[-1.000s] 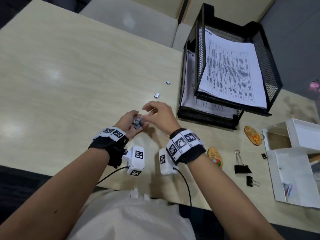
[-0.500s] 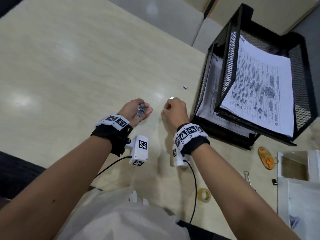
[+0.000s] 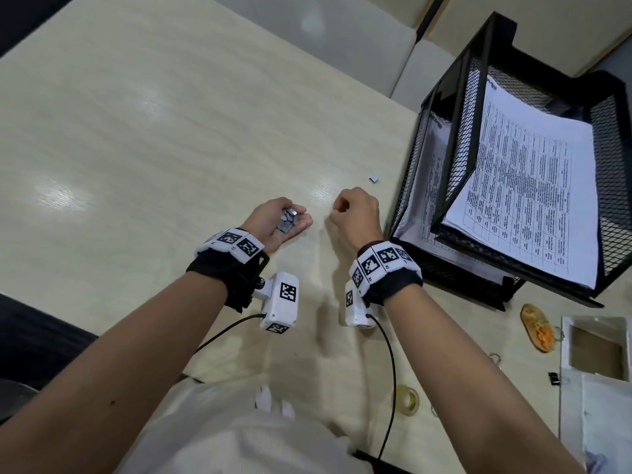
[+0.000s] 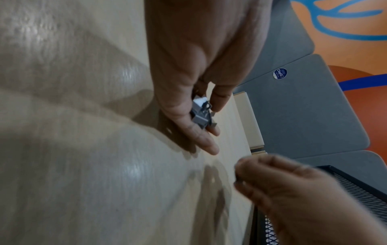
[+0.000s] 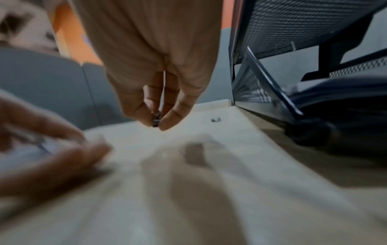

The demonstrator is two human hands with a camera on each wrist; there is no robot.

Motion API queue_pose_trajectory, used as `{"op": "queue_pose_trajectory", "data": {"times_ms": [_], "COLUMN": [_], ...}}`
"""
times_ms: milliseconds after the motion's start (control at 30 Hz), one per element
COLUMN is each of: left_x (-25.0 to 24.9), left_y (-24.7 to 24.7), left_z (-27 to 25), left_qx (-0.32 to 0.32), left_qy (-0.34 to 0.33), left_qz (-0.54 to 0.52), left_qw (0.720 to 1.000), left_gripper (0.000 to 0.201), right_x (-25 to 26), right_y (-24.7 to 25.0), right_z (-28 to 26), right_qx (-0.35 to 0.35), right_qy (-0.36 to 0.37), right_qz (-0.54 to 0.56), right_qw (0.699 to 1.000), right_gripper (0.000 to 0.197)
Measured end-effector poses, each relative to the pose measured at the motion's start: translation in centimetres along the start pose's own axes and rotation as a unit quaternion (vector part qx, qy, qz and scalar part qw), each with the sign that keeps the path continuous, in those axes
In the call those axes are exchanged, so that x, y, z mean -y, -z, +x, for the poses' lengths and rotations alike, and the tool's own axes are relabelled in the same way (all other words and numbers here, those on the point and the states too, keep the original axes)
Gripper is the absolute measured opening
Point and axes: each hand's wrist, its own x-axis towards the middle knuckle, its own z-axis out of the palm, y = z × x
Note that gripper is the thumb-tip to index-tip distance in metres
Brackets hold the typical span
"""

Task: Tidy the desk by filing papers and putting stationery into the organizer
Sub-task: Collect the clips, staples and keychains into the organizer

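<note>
Stationery-gathering step. The left hand (image 3: pixel 275 222), palm up and fingers half curled, cups a small heap of grey metal staple strips (image 3: pixel 288 219) above the pale wood-grain desk (image 3: pixel 136 138). The right hand (image 5: pixel 156 92) pinches one short grey staple piece (image 5: pixel 156 119) between thumb and fingertip, just beside the left palm. Another loose staple piece (image 3: pixel 374 179) lies on the desk near the black wire-mesh paper tray (image 3: pixel 455 138). The next move probably calls for dropping the pinched piece into the cupped palm, then reaching for the loose one.
</note>
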Motion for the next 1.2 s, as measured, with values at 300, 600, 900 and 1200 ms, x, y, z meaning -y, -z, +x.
{"op": "queue_pose_trajectory", "data": {"times_ms": [300,600,900,1200], "left_x": [-0.7,-2.1,1.1,4.2], "left_y": [-0.9,1.3,-0.1,-0.9], "left_z": [-0.1,0.0,-1.2,-3.4], "left_qx": [0.033,-0.006,0.016,0.063], "left_qy": [0.047,0.035,0.034,0.125], "left_qz": [0.047,0.064,0.074,0.126], "left_qw": [0.997,0.997,0.997,0.982], "left_gripper": [0.037,0.036,0.030,0.037], "right_x": [2.9,1.0,0.7,-1.7], "right_y": [3.5,1.8,2.2,2.5], "right_z": [1.8,4.0,-3.7,-9.1], "right_qx": [0.015,0.030,0.020,-0.083], "right_qy": [0.004,-0.124,-0.021,-0.132], "right_qz": [0.121,-0.057,0.067,0.132], "right_qw": [0.993,0.990,0.997,0.979], "right_gripper": [0.011,0.026,0.019,0.011]}}
